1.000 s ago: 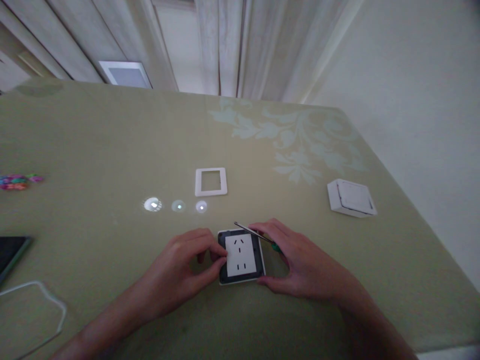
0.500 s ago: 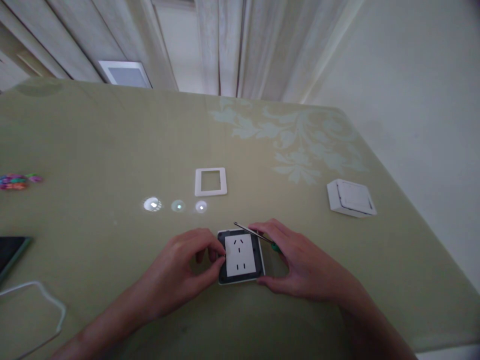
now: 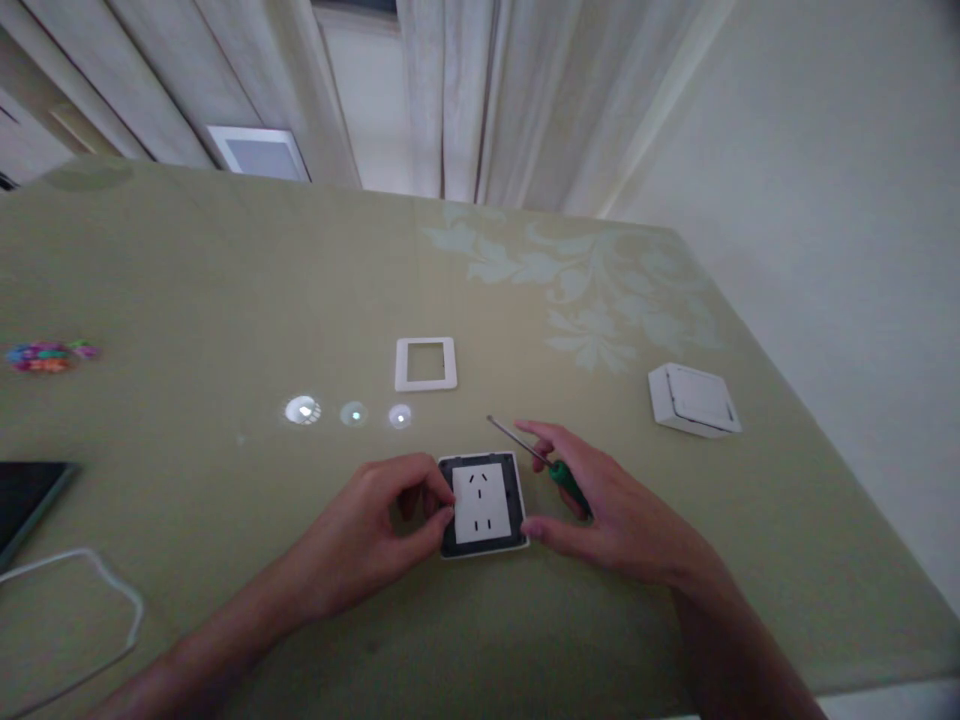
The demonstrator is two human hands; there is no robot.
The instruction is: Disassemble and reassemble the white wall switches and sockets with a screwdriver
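Note:
A wall socket (image 3: 481,505) with a white slotted centre and a dark surround lies face up on the table in front of me. At its left edge my left hand (image 3: 409,510) is closed in a pinch; whatever is between the fingertips is too small to make out. My right hand (image 3: 600,510) has a screwdriver (image 3: 566,482) with a green handle tucked against its palm and fingers, the metal shaft pointing up and left above the socket's corner. The right thumb touches the socket's right edge, while the index finger is lifted off it.
Beyond the socket lies a white square frame (image 3: 402,366). A white box-shaped piece (image 3: 694,400) sits to the right. Leftward are a small colourful bundle (image 3: 49,357), a dark flat device (image 3: 30,500) and a white cable (image 3: 112,580). Lights reflect off the glossy table (image 3: 262,270).
My right hand has opened away from the socket's upper right corner, bringing the screwdriver up and right so more of its green handle shows. The left hand keeps its pinch at the left edge.

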